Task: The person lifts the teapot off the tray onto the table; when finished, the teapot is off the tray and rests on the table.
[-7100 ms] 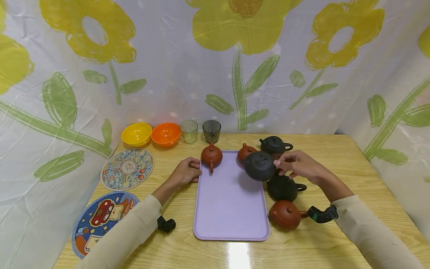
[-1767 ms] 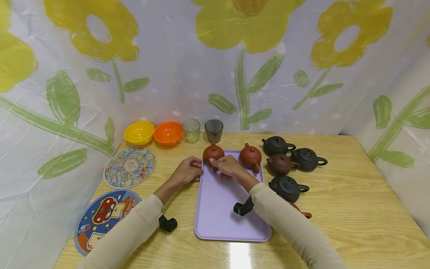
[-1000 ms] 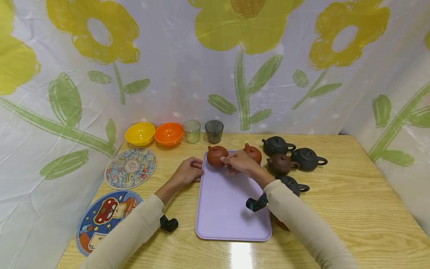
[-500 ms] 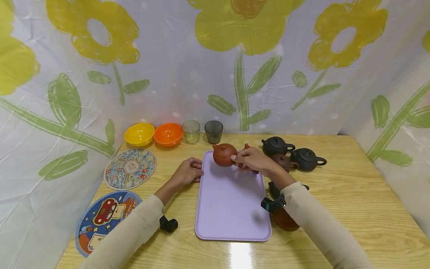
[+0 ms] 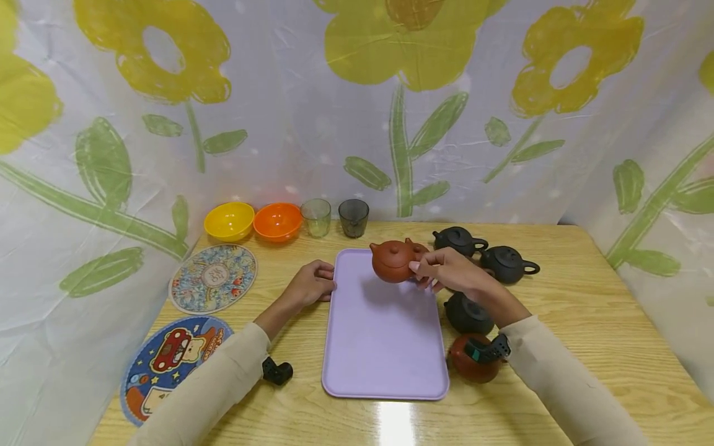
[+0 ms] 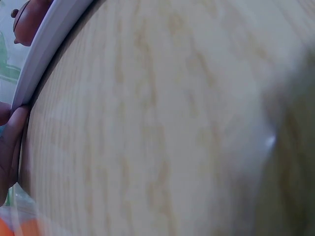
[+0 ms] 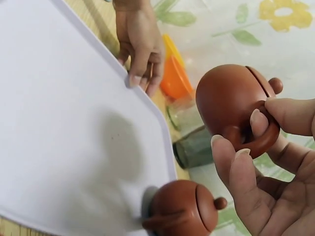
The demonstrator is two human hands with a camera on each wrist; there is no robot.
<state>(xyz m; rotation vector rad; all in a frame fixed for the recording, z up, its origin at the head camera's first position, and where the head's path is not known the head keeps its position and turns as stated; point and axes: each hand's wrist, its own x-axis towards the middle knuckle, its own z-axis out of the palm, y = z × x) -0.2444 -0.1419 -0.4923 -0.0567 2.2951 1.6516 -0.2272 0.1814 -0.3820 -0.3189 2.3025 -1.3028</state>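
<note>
My right hand point(image 5: 457, 271) pinches the handle of a reddish-brown clay teapot point(image 5: 392, 263) and holds it up above the back of a lilac tray point(image 5: 385, 353). The teapot's shadow falls on the tray in the right wrist view. Behind it, partly hidden, a second reddish-brown teapot point(image 7: 181, 206) stands at the tray's back right corner. At the tray's left edge is my left hand point(image 5: 308, 287), its thumb and fingers gripping the rim. The left wrist view shows fingertips point(image 6: 17, 120) against that rim.
Black teapots point(image 5: 504, 264) and a reddish one point(image 5: 467, 359) line the tray's right side; a dark brown one is hidden behind the right hand. Yellow point(image 5: 229, 222) and orange bowls point(image 5: 277, 223) and two glasses point(image 5: 354, 218) stand at the back. Round placemats point(image 5: 214, 279) lie left.
My right hand earlier held a black teapot, now on the table at right. It then took the reddish-brown teapot from the tray's back left, lifting and carrying it right. The left hand stayed put.
</note>
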